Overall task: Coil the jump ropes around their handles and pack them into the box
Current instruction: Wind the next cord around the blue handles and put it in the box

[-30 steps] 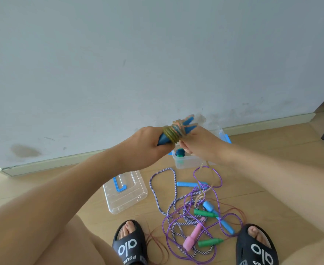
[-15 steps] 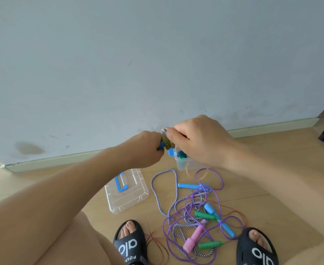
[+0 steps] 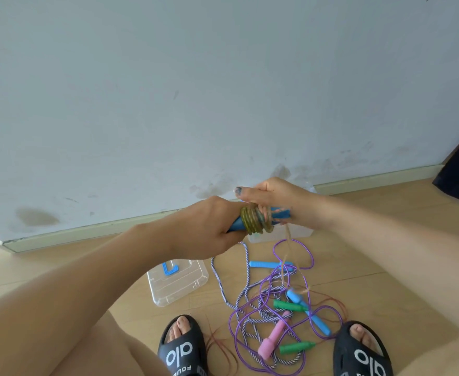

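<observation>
Wooden floor (image 3: 372, 253) underneath, and right below the hands (image 3: 206, 232) a clear box (image 3: 301, 231) sits against the baseboard. Under the left hand lies the clear lid (image 3: 178, 283); lower, below the right hand, a tangle of ropes (image 3: 274, 316) with blue, green and pink handles sprawls between two black slides (image 3: 182, 348).

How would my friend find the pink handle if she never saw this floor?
Look at the wooden floor between the two black sandals, where a tangle of ropes lies. Near its lower middle sits the pink handle, beside the green handles and blue ones. It is the only pink piece in the pile.
</observation>
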`<state>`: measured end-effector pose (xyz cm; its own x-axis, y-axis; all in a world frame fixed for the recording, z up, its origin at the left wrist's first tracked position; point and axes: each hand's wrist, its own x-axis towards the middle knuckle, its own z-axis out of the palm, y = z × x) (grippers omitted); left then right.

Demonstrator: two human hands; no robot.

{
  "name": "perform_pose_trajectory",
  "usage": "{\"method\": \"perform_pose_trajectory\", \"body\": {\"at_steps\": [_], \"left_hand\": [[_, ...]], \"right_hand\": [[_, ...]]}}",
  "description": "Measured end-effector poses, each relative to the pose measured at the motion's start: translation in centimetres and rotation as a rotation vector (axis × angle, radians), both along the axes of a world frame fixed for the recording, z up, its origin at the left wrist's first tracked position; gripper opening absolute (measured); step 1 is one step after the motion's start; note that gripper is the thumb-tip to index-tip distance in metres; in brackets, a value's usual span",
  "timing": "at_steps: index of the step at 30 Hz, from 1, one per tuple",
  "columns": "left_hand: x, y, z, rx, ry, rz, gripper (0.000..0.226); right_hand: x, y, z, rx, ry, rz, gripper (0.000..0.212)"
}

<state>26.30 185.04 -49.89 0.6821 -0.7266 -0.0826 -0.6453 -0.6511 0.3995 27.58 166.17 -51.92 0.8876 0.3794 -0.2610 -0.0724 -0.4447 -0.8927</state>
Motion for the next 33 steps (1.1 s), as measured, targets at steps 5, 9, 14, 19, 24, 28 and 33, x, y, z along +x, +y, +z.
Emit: {"method": "perform_pose_trajectory", "body": {"at_steps": [5, 9, 14, 19, 24, 28, 33], "left_hand": [[0.3, -0.4, 0.6, -0.164, 0.073, 0.220, 0.023], [2.3, 0.6, 0.3, -0.227, 0.167, 0.498, 0.030], [2.8, 0.7, -1.2, 0.023, 0.151, 0.467, 0.024], [2.2, 0.4, -2.2, 0.291, 0.009, 0.293, 0.028], [0.5, -1.3, -1.5, 0.303, -0.118, 0.040, 0.015], [0.1, -1.5, -1.1, 0.191, -0.166, -0.028, 0.011], [-0.5, -1.1, -0.4, -0.121, -0.038, 0.023, 0.016]], "right_hand": [[-0.1, -0.2, -0.6, -0.057, 0.032, -0.186, 0.039], [-1.5, -0.9, -0.8, -0.162, -0.130, -0.220, 0.059], [-3.5, 0.7, 0.8, -0.479, -0.561, -0.054, 0.059], [-3.1, 1.0, 3.4, -0.603, -0.826, -0.022, 0.058], [-0.6, 0.3, 3.5, -0.527, -0.686, 0.003, 0.060], [0.8, -1.0, 1.7, -0.333, -0.442, 0.037, 0.061], [1.2, -1.6, -0.8, -0.151, -0.254, -0.080, 0.057]]}}
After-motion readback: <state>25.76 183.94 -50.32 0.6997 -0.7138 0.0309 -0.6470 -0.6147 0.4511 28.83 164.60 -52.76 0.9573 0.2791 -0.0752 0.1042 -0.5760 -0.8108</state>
